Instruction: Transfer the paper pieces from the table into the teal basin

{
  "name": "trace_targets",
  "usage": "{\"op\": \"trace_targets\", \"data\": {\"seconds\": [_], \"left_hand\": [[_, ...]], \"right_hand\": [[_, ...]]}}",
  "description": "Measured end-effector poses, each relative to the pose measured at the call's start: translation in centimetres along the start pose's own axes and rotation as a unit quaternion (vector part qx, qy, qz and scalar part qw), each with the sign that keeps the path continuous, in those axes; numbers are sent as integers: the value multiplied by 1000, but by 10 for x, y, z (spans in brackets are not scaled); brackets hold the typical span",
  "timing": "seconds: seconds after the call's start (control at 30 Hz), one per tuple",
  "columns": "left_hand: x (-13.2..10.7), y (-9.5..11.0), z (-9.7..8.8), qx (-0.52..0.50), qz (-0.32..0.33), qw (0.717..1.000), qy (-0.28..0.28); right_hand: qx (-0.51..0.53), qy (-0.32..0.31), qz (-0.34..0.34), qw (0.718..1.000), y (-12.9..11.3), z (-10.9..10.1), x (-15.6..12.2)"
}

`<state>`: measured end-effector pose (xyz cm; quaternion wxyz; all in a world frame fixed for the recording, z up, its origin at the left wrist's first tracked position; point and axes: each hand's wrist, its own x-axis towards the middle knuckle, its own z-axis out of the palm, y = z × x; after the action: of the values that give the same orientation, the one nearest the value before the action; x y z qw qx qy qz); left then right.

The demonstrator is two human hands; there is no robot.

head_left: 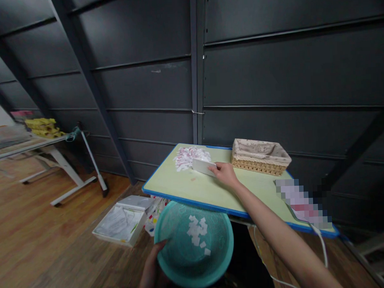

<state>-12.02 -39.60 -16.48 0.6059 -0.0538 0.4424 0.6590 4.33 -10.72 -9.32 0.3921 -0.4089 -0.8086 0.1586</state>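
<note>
My right hand [223,174] grips a flat white card [201,165] by its right end, holding it on edge over the table. The card's far end touches or nearly touches a heap of small white paper pieces [188,156], some with reddish marks. Below the table's front edge, my left hand [156,256] grasps the left rim of a teal plastic mesh basket [226,260]. Several white square pieces [196,231] lie in the bottom of the basket. Most of the left hand's fingers are hidden by the rim.
The pale green table [168,178] has a blue edge. A cloth-lined wicker basket [258,166] stands at its back right, near a blurred-out device [303,203] with a white cable [323,246]. An open white box [119,224] sits at lower left. Dark wall panels [146,87] rise behind.
</note>
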Motion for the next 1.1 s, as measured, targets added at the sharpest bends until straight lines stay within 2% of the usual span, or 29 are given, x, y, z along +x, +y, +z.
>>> {"op": "trace_targets", "data": {"seconds": [0.23,0.4,0.6,0.87,1.1], "left_hand": [[11,-6,-15,28,36,999,-23],[15,-10,-22,18,24,999,-40],[4,-5,-10,14,18,1000,-21],[-7,1,4,-17,-6,1000,-2],[-6,-3,3,-37,-8,999,-11]], "right_hand": [[11,18,5,1000,0,-5,-1],[-17,27,11,999,2,-8,1],[-29,10,19,999,4,-18,5],[68,-1,34,997,13,-35,9],[51,39,35,997,8,-35,8]]}}
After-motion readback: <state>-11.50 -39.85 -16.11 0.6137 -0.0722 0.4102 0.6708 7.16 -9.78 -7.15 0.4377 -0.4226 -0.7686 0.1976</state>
